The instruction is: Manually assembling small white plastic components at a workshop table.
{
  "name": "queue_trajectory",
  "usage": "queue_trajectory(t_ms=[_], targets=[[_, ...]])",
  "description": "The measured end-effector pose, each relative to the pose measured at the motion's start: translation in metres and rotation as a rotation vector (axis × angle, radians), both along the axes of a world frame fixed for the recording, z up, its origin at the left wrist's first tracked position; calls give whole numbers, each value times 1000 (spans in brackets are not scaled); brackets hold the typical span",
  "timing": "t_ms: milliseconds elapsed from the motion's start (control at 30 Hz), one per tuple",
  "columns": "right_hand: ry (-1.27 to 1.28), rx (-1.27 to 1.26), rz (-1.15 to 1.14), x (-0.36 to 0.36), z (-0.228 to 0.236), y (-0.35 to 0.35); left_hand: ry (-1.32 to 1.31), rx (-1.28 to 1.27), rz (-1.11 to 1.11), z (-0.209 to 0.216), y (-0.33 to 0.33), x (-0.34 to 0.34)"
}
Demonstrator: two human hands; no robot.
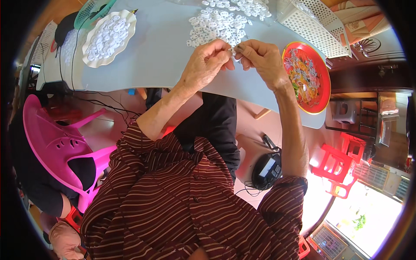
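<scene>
My left hand (pixel 207 63) and my right hand (pixel 265 63) meet over the near part of the table, fingertips almost touching. Both are closed in a pinch on a small white plastic piece (pixel 234 53), mostly covered by the fingers. Something dark grey shows at the right hand's fingertips; I cannot make out what it is. Just beyond my hands lies a loose pile of small white ring-like pieces (pixel 219 27). To the right is a red round tray (pixel 323 73) with a yellow rim, holding many thin silvery, orange and yellow bits (pixel 303 71).
A scalloped white plate (pixel 97 63) heaped with similar white pieces stands on the grey table (pixel 160 56) at left, near a green basket (pixel 86 15). A white perforated basket (pixel 323 32) is at the far right. Below are a pink chair (pixel 52 134) and red stools (pixel 331 164).
</scene>
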State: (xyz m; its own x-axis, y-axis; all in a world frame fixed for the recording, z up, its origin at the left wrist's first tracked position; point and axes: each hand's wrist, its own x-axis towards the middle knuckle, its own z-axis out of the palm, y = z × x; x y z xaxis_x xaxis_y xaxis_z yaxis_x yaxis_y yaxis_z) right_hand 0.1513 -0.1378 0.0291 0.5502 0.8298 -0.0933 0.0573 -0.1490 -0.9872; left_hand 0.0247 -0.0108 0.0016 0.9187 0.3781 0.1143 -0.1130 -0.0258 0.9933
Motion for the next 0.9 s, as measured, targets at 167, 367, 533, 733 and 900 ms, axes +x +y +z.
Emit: queue_trajectory(t_ms=[167,367,533,733,900], targets=[[-278,-11,12,-10,4,1,29,-19,37,1,-5,-1],[-566,-162,-126,21,3,6,51,-34,40,-4,-8,-8],[-788,-202,-121,64,-9,13,-1,38,29,-10,-15,-9],[-908,-321,68,55,-9,33,67,97,11,-13,-15,-12],[-1082,-538,-1,48,-6,49,73,136,7,-11,-16,-13]])
